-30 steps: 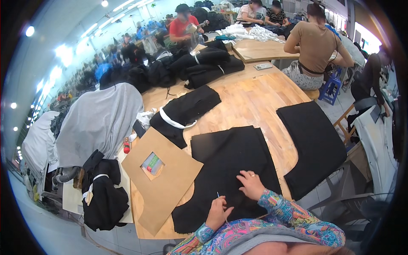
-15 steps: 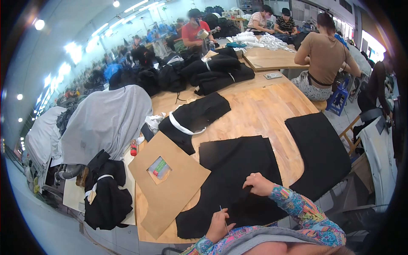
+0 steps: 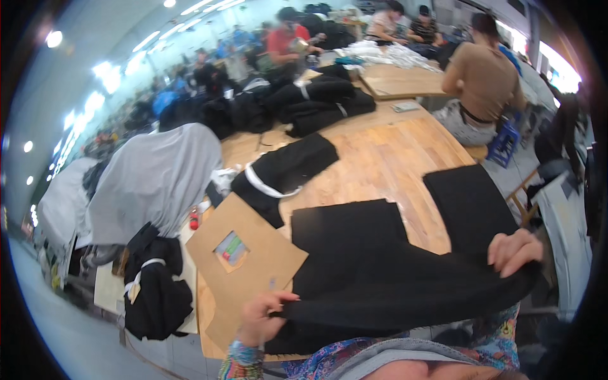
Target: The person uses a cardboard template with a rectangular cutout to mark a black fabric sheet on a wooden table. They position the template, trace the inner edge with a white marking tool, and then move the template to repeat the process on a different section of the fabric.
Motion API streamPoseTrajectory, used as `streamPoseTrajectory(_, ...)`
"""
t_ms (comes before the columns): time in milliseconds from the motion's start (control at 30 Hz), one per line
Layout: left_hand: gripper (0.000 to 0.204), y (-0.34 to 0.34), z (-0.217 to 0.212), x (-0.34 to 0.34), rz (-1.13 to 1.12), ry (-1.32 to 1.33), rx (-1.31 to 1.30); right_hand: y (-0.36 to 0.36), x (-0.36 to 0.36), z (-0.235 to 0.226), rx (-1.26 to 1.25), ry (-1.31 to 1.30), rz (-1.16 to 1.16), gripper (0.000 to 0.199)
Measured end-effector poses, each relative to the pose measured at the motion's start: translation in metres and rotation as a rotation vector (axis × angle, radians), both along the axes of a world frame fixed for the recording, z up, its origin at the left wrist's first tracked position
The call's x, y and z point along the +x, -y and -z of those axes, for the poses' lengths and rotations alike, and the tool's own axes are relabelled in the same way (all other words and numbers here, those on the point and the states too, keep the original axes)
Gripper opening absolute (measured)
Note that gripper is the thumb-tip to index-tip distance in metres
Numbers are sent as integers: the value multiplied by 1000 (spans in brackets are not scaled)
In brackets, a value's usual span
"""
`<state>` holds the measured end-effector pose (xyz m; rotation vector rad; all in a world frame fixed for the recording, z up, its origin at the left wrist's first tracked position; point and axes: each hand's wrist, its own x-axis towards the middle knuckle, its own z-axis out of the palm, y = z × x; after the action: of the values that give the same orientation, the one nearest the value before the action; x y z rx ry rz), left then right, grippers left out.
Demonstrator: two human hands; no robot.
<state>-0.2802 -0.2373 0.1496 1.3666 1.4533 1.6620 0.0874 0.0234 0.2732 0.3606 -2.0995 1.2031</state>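
Observation:
A panel of black fabric point(image 3: 405, 285) is stretched between my two hands, its near edge lifted off the table. At its left end, the fingers of my left hand point(image 3: 261, 316) pinch the cloth. A small blurred bluish tip shows just above that hand; I cannot make out what it is. My right hand point(image 3: 516, 252) grips the fabric's other end, out at the right. Under the lifted part lies more black cloth. Left of it, a brown cardboard pattern point(image 3: 253, 266) with a square cutout rests on the table, close to my left hand.
A second black stack point(image 3: 465, 196) lies on the wooden table point(image 3: 373, 158) to the right. Beyond the pattern is a black roll tied with white cloth point(image 3: 291, 164). Tied black bundles point(image 3: 329, 104) sit farther back. A person in a brown shirt point(image 3: 484, 76) sits at the far right.
Both hands have moved apart, the left to the left and the right far out to the right. The fabric's near layer has been picked up and pulled taut.

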Motion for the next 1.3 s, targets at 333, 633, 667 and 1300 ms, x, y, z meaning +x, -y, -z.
streamPoseTrajectory(333, 15, -190, -22, -12, -68, -448, -59, -131, 11, 36, -273, 312, 1134, 18)
streamPoseTrajectory(633, 16, -293, -95, 66, -282, -313, 498, -269, 62, -61, -28, -76, 1246, 9)
streamPoseTrajectory(667, 16, -286, -97, 81, -261, -441, 545, -259, 80, -70, -14, -43, 1303, 12)
streamPoseTrajectory(1300, 13, -249, 147, 268, 547, -705, 378, -228, 308, 301, -735, 362, 1927, 28)
